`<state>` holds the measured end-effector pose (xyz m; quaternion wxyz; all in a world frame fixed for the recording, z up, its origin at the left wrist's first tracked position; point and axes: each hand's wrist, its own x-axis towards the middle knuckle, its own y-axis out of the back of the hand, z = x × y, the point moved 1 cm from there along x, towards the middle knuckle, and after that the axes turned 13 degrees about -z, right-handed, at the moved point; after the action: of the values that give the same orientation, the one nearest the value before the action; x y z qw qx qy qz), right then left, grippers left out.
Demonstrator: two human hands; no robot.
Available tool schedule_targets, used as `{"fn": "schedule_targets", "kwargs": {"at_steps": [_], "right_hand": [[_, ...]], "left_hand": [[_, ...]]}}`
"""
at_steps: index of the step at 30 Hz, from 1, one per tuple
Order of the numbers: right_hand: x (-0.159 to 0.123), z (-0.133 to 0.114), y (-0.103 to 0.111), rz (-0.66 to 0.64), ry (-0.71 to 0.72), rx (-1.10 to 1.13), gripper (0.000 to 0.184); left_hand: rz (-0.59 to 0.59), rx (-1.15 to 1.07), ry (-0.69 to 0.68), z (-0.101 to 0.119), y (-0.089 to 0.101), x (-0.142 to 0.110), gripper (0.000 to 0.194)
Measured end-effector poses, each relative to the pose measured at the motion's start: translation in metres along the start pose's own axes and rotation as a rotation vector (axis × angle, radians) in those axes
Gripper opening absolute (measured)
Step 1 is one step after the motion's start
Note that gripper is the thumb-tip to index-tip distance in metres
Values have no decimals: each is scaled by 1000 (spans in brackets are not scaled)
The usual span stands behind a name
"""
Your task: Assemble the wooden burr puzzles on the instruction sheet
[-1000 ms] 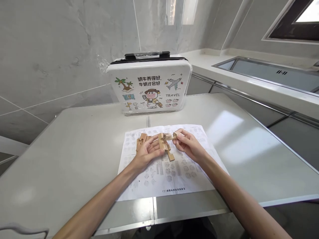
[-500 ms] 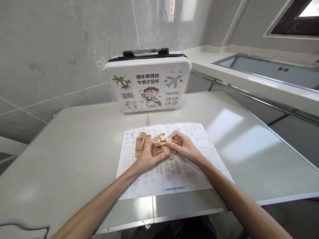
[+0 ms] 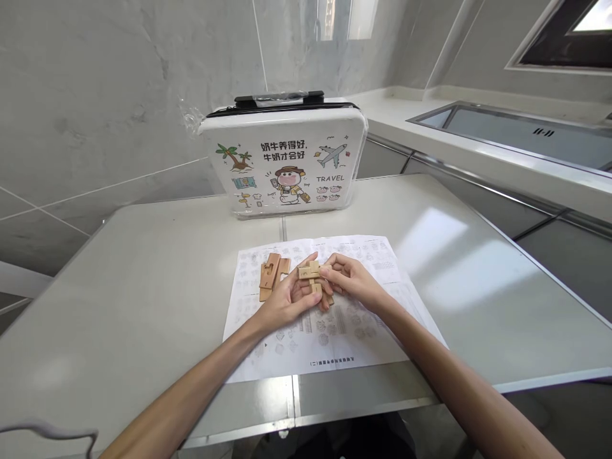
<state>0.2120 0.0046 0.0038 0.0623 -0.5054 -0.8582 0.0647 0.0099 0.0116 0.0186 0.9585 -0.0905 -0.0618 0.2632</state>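
Note:
Notched wooden puzzle pieces [image 3: 313, 270], crossed over one another, are held between my two hands above the paper. My left hand [image 3: 289, 298] is closed on them from the left, its thumb on a lower block. From the right, my right hand [image 3: 352, 279] pinches the crossing piece, thumb on top, other fingers beneath. Just left of my left hand, several darker wooden puzzle pieces [image 3: 270, 273] lie stacked on the printed sheet [image 3: 335, 347]. My fingers hide part of the held pieces.
The sheet with small diagrams lies on a pale folding table [image 3: 157, 287]. A white cartoon-printed suitcase [image 3: 287, 159], partly wrapped in clear plastic, stands behind it against the grey wall [image 3: 134, 95]. At right runs a white counter [image 3: 488, 146].
The held pieces have turned a little and now show a clearer cross shape. The right-hand fingers have come lower beneath them. The pieces on the sheet stay put.

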Motion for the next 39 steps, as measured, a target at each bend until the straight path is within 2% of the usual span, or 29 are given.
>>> {"fn": "schedule_targets", "kwargs": {"at_steps": [6,13,18,27,29,33,36,39], "right_hand": [[0,-6,-3,-87,-12,121,41],[1,-4,0,-48,-41,54,43],[1,-5,-4,14,-12,-1,42],[1,-1,0,-25,-50,75,43],[2,1,1,-15,-65,62,45],[3,3,4,73,-65,6,49],[4,5,8,182,-58,-47,51],[3,4,12,305,-69,-223,49]], "left_hand": [[-10,-23,-13,1,-3,2,93],[-45,-3,-5,2,-2,3,73],[-39,-4,-25,2,-1,3,70],[-17,-8,3,1,-1,4,73],[27,23,48,0,-1,3,77],[196,197,114,-1,0,0,80],[306,280,83,1,2,-2,81],[389,368,44,4,6,-3,79]]}}
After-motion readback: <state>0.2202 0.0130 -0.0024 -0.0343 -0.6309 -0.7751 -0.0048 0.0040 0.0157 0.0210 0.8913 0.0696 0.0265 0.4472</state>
